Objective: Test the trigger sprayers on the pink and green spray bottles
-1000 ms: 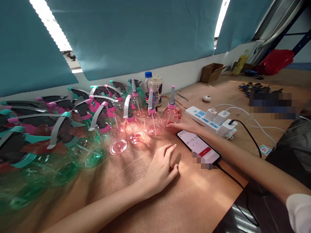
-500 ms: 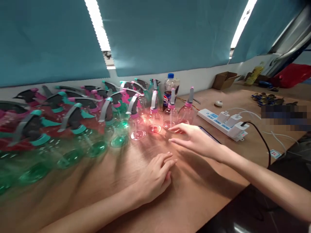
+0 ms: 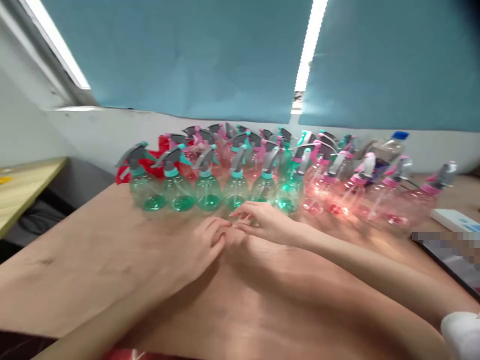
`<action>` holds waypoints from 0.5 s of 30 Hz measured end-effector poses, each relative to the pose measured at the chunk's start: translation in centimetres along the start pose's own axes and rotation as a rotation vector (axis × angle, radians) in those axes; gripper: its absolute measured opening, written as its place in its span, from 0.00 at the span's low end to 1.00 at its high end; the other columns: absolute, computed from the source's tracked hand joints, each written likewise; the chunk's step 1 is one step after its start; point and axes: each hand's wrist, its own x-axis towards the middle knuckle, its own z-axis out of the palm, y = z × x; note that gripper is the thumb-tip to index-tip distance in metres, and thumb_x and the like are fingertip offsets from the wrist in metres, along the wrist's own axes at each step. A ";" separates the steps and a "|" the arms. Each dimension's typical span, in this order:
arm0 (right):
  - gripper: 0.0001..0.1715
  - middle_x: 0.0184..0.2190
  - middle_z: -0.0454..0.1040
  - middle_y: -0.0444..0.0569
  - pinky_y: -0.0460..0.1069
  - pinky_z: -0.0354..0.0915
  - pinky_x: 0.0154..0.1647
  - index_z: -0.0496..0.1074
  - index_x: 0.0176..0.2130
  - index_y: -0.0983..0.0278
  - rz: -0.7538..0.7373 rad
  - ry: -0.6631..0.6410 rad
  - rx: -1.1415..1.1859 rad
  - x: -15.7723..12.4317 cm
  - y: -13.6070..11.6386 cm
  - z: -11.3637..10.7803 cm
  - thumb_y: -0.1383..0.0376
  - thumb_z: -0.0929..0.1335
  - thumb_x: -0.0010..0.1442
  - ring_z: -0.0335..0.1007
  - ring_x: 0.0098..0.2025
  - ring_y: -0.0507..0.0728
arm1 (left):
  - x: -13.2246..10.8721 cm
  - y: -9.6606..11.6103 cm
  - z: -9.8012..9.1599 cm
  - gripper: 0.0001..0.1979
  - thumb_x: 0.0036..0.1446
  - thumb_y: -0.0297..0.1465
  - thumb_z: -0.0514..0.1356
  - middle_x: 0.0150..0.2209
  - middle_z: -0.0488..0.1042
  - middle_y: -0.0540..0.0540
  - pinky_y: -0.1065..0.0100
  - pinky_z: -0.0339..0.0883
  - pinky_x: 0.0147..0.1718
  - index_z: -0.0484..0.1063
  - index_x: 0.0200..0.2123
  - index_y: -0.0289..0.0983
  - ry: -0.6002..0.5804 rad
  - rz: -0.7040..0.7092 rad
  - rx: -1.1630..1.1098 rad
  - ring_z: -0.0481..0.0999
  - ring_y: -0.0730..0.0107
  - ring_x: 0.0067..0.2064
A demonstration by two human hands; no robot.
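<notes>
My left hand (image 3: 202,247) rests low over the table, fingers loosely bent and holding nothing. Close beside it, my right hand (image 3: 266,222) has its fingers stretched toward the left; it is empty too. Whether the fingertips touch is hard to tell. Just behind the hands stands a row of clear green spray bottles with teal collars and grey triggers, among them a green spray bottle (image 3: 235,187). The row carries on to the right with pink ones, such as a pink spray bottle (image 3: 352,190). More spray bottles crowd behind, partly hidden.
Red plastic (image 3: 161,159) lies behind the left bottles. A blue-capped drink bottle (image 3: 390,149) stands at the back right. A white power strip (image 3: 455,220) and a dark flat object (image 3: 446,260) are at the right. Another table (image 3: 33,185) is at far left.
The view has swung left, so the bottle row sits centrally and the power strip is at the right edge. My right hand has moved left, from before the pink bottles to the green ones.
</notes>
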 end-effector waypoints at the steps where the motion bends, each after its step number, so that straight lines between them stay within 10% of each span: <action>1: 0.10 0.44 0.78 0.52 0.53 0.72 0.42 0.73 0.46 0.63 -0.013 -0.005 0.025 1.2 -0.4 0.9 0.64 0.70 0.63 0.78 0.41 0.57 | -0.5 -1.0 -1.4 0.12 0.60 0.27 0.54 0.46 0.76 0.48 0.58 0.73 0.48 0.72 0.45 0.43 0.067 -0.094 -0.018 0.77 0.61 0.48; 7: 0.11 0.44 0.79 0.51 0.53 0.72 0.42 0.74 0.45 0.62 -0.002 -0.032 0.202 7.6 -2.6 6.4 0.66 0.72 0.60 0.78 0.42 0.57 | -2.1 -6.9 -8.9 0.10 0.59 0.38 0.58 0.37 0.76 0.46 0.57 0.75 0.36 0.71 0.40 0.40 0.456 -0.395 0.053 0.78 0.60 0.35; 11: 0.10 0.42 0.80 0.50 0.53 0.72 0.42 0.74 0.43 0.63 0.027 -0.036 0.292 10.4 -3.8 9.6 0.66 0.72 0.59 0.78 0.41 0.57 | -0.9 -11.2 -11.7 0.24 0.52 0.41 0.64 0.50 0.72 0.37 0.51 0.72 0.48 0.66 0.49 0.37 0.655 -0.492 0.101 0.74 0.50 0.52; 15: 0.11 0.43 0.80 0.51 0.53 0.72 0.42 0.74 0.44 0.64 0.044 -0.060 0.333 11.5 -4.6 11.4 0.65 0.72 0.60 0.78 0.42 0.57 | 1.6 -14.0 -12.1 0.38 0.47 0.44 0.69 0.60 0.65 0.28 0.47 0.65 0.57 0.62 0.57 0.32 0.614 -0.486 0.091 0.68 0.44 0.60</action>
